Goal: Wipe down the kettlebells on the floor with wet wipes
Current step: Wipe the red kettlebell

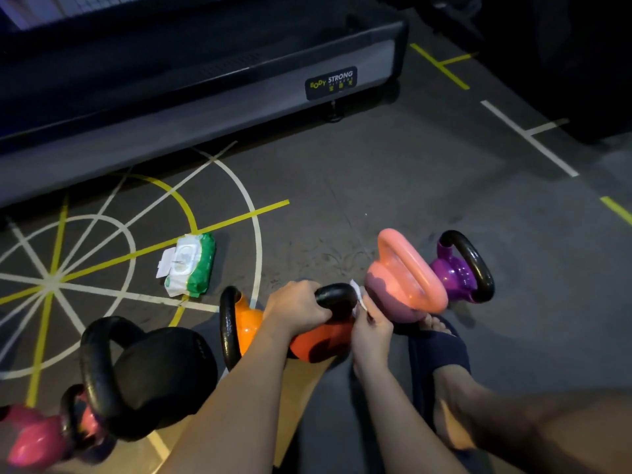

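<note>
left hand (297, 307) wraps red kettlebell (325, 342) handle; right hand (372, 331) fingers pinch wipe (358, 296) against it

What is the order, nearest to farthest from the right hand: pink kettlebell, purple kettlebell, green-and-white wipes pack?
From the right hand:
1. Pink kettlebell, just beyond it, slightly right.
2. Purple kettlebell with black handle, farther right.
3. Green-and-white wet wipes pack, far left on the floor.
</note>
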### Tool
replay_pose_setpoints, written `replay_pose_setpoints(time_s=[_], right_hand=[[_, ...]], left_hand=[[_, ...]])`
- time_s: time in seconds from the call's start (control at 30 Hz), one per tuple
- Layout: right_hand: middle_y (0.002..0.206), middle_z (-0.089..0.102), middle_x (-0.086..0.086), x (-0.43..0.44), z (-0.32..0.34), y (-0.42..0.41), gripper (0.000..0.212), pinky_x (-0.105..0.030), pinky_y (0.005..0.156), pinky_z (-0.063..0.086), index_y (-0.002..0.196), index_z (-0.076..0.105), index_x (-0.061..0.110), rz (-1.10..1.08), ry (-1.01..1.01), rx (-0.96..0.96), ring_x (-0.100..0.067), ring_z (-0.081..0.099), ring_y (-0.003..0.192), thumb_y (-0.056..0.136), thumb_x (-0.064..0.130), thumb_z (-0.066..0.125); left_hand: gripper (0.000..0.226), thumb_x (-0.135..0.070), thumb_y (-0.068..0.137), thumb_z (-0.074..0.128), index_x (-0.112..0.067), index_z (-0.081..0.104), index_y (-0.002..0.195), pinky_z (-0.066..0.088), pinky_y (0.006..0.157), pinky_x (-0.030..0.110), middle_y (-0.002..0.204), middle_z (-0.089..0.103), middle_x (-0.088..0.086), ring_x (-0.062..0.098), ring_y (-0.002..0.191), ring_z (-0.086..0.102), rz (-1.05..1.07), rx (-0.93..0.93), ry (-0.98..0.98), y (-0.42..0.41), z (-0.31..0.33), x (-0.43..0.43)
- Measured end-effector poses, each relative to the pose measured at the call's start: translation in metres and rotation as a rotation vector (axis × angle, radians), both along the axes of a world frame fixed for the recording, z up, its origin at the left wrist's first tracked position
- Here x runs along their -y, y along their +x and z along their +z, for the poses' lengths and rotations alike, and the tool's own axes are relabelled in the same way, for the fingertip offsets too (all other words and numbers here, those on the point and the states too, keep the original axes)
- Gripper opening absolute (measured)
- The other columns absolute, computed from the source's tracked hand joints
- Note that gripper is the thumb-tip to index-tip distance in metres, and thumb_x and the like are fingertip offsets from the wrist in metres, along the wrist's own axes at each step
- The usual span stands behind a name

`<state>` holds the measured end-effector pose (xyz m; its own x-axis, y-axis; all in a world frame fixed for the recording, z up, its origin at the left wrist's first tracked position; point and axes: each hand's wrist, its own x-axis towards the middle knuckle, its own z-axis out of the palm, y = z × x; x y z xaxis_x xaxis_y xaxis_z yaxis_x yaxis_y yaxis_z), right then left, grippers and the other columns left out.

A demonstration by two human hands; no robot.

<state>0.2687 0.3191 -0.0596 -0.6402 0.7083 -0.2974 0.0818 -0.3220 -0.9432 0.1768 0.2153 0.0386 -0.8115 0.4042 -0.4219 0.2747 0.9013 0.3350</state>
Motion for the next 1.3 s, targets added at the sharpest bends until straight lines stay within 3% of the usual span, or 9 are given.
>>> replay_pose_setpoints(time_s=[0.17,0.3,0.43,0.6,0.87,0.97,1.07,1.2,1.3], right_hand=[[0.118,0.072,0.003,0.0,-0.009,0.006,0.039,-0.024,0.1,0.049,0.108,0.073,0.029,-0.017,-0.189,0.055,-0.005,0.064,0.113,0.096,-0.003,0.053],[0.112,0.074,0.01,-0.007,0.001,-0.004,0.029,-0.038,0.11,0.045,0.112,0.076,0.02,-0.025,-0.055,-0.021,-0.007,0.063,0.116,0.095,0.002,0.061],[0.123,0.068,0.017,-0.009,0.027,-0.016,0.04,-0.024,0.11,0.039,0.122,0.072,0.02,0.146,0.137,-0.076,0.002,0.055,0.125,0.097,-0.002,0.052],[0.116,0.069,0.023,-0.028,0.006,-0.031,0.05,-0.036,0.111,0.043,0.106,0.072,0.051,0.282,0.199,0.07,0.002,0.058,0.12,0.094,0.006,0.054],[0.124,0.069,0.009,-0.006,0.046,-0.026,0.044,-0.026,0.11,0.041,0.119,0.074,0.018,0.341,0.34,-0.149,-0.003,0.057,0.126,0.093,-0.009,0.05],[0.124,0.069,0.011,-0.018,0.017,-0.025,0.047,-0.031,0.111,0.043,0.118,0.073,0.029,0.257,0.468,-0.05,-0.003,0.058,0.124,0.092,-0.006,0.053],[0.12,0.069,0.019,-0.037,-0.002,-0.023,0.037,-0.04,0.111,0.044,0.115,0.07,0.047,0.317,0.323,0.089,0.0,0.057,0.123,0.095,0.018,0.06],[0.127,0.068,0.004,0.004,0.024,-0.022,0.05,-0.028,0.112,0.039,0.118,0.074,0.015,0.204,0.487,-0.08,-0.007,0.057,0.127,0.088,-0.014,0.046],[0.118,0.071,0.005,0.024,0.04,-0.018,0.047,-0.028,0.113,0.038,0.109,0.077,0.01,0.208,0.552,-0.205,-0.009,0.06,0.123,0.085,-0.017,0.046]], left_hand=[[0.027,-0.04,0.069,0.064,-0.03,0.068,0.093,0.055,0.08,0.035,0.083,0.066,-0.005,0.025,0.089,0.066,0.007,-0.054,-0.027,0.012,0.0,-0.012],[0.031,-0.043,0.071,0.065,-0.031,0.067,0.099,0.054,0.079,0.034,0.091,0.07,-0.004,0.025,0.092,0.067,0.1,-0.15,-0.019,0.018,-0.001,-0.011],[0.027,-0.041,0.075,0.064,-0.032,0.067,0.1,0.051,0.077,0.033,0.089,0.068,-0.007,0.024,0.093,0.067,0.252,-0.177,0.026,0.026,0.0,-0.015],[0.03,-0.041,0.079,0.064,-0.029,0.066,0.107,0.049,0.074,0.032,0.096,0.069,-0.003,0.024,0.093,0.067,0.262,-0.173,0.003,0.023,-0.005,-0.02],[0.027,-0.043,0.088,0.061,-0.023,0.062,0.106,0.045,0.073,0.033,0.093,0.062,-0.003,0.021,0.09,0.062,0.281,-0.1,-0.024,0.013,0.0,-0.022],[0.031,-0.041,0.086,0.063,-0.023,0.061,0.112,0.042,0.073,0.032,0.093,0.06,-0.003,0.022,0.092,0.062,0.275,-0.1,-0.043,0.016,0.001,-0.024],[0.033,-0.039,0.085,0.065,-0.022,0.062,0.113,0.043,0.073,0.032,0.098,0.065,0.001,0.025,0.094,0.064,0.273,-0.095,-0.069,0.017,0.004,-0.025],[0.023,-0.041,0.093,0.059,-0.021,0.056,0.104,0.042,0.068,0.032,0.089,0.061,-0.002,0.019,0.079,0.056,0.297,-0.119,-0.077,0.017,0.002,-0.025],[0.021,-0.034,0.099,0.05,-0.017,0.051,0.113,0.043,0.072,0.033,0.107,0.067,0.005,0.024,0.095,0.065,0.307,-0.132,-0.037,0.017,0.002,-0.022]])
